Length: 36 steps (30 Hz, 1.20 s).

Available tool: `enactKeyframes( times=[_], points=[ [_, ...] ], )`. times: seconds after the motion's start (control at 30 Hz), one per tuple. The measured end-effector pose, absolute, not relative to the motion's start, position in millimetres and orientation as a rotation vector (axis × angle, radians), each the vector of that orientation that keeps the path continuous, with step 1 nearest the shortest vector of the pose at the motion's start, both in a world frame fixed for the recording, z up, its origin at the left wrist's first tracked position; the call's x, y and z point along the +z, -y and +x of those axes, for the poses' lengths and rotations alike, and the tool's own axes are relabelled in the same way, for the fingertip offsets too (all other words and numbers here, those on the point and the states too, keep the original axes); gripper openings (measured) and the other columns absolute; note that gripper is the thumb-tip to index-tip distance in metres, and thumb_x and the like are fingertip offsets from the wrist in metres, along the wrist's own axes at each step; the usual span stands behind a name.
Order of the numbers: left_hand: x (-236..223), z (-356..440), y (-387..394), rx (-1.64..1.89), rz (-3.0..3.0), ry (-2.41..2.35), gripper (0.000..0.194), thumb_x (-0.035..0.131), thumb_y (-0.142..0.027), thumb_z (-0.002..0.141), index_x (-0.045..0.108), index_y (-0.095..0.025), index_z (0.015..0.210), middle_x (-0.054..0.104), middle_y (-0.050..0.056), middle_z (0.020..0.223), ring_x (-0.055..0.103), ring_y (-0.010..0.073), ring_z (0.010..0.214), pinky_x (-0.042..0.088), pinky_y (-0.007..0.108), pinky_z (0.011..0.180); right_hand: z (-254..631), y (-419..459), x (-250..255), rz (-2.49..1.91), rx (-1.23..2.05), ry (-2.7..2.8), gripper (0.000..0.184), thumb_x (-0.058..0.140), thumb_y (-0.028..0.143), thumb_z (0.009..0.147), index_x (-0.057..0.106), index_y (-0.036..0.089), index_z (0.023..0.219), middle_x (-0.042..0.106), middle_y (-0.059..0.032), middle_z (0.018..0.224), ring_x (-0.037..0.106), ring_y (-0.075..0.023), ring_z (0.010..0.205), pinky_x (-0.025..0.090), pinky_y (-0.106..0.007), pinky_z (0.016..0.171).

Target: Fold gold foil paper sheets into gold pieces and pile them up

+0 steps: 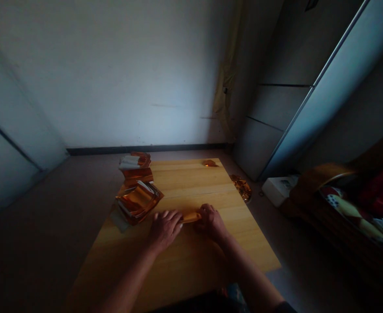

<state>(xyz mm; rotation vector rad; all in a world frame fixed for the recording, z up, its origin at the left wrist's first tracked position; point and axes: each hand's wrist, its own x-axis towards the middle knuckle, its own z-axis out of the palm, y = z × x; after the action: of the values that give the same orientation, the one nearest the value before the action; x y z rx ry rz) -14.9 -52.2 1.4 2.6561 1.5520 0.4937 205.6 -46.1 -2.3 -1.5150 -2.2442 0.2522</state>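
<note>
Orange piece (190, 217) is near the middle of the surface (188, 182), left hand (165, 227) clamped on one end, right hand (212, 221) on the other, I'd guess to keep it straight. Foil stack (139, 199) lies just left, probably for easy reach. Tiny scrap (210, 163) at the far edge, maybe just out of the way.

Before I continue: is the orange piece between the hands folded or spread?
Not spread flat: the orange piece shows as a narrow band. Folded or rolled, cannot tell.
</note>
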Motion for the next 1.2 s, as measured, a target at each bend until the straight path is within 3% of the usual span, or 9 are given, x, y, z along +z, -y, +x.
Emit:
enactKeyframes(
  times=[0.07, 0.13, 0.23, 0.43, 0.67, 1.2],
  points=[
    [-0.8, -15.4, 51.7, 0.537, 2.658, -1.544, 0.027, 0.040, -0.033, 0.091, 0.058, -0.029, 0.111, 0.062, 0.003, 0.121, 0.053, 0.0219, 0.101, 0.033, 0.039, 0.082, 205.1, 44.5, -7.4, -1.419, 0.234, 2.201, 0.021, 0.066, 0.018, 0.075, 0.066, 0.022, 0.096, 0.060, -0.0063, 0.111, 0.052, -0.0185, 0.097, 0.038, -0.028, 0.081],
    [-5.4, -16.4, 50.4, 0.570, 2.643, -1.555, 0.024, 0.040, -0.032, 0.091, 0.061, -0.028, 0.102, 0.062, 0.002, 0.120, 0.054, 0.0220, 0.101, 0.033, 0.039, 0.081, 203.7, 42.0, -10.9, -1.368, 0.280, 2.198, 0.011, 0.062, 0.015, 0.079, 0.068, 0.022, 0.086, 0.066, -0.0038, 0.099, 0.054, -0.0169, 0.091, 0.038, -0.027, 0.080],
    [-14.0, -18.3, 46.1, 0.654, 2.587, -1.598, 0.025, 0.039, -0.030, 0.092, 0.061, -0.025, 0.100, 0.065, 0.003, 0.116, 0.055, 0.0215, 0.100, 0.034, 0.038, 0.080, 200.7, 35.7, -11.9, -1.389, 0.370, 2.177, 0.013, 0.057, 0.016, 0.082, 0.069, 0.021, 0.082, 0.069, -0.0015, 0.083, 0.058, -0.0149, 0.082, 0.039, -0.024, 0.077],
    [-16.8, -12.8, 36.2, 0.712, 2.468, -1.724, 0.026, 0.040, -0.031, 0.091, 0.064, -0.022, 0.087, 0.070, 0.005, 0.095, 0.057, 0.0201, 0.088, 0.036, 0.034, 0.077, 188.6, 24.1, -9.5, -1.683, 0.371, 2.048, 0.018, 0.051, 0.025, 0.087, 0.068, 0.021, 0.086, 0.070, -0.0017, 0.084, 0.061, -0.0133, 0.075, 0.036, -0.021, 0.067],
    [-8.7, 1.4, 28.7, 0.664, 2.358, -1.928, 0.023, 0.046, -0.031, 0.087, 0.059, -0.019, 0.072, 0.064, 0.004, 0.075, 0.054, 0.0181, 0.077, 0.034, 0.031, 0.071, 170.9, 29.5, -13.1, -1.943, 0.127, 2.036, 0.016, 0.046, 0.030, 0.093, 0.060, 0.022, 0.094, 0.067, -0.0033, 0.089, 0.059, -0.0166, 0.087, 0.032, -0.026, 0.073],
    [-13.8, 6.1, 23.6, 0.547, 2.459, -1.997, 0.023, 0.042, -0.022, 0.086, 0.057, -0.019, 0.068, 0.060, 0.005, 0.081, 0.052, 0.0183, 0.080, 0.035, 0.030, 0.070, 165.8, 27.9, -11.9, -1.991, 0.066, 2.103, 0.016, 0.043, 0.018, 0.092, 0.060, 0.020, 0.092, 0.065, -0.0062, 0.089, 0.057, -0.0184, 0.088, 0.031, -0.029, 0.073]
  ],
)
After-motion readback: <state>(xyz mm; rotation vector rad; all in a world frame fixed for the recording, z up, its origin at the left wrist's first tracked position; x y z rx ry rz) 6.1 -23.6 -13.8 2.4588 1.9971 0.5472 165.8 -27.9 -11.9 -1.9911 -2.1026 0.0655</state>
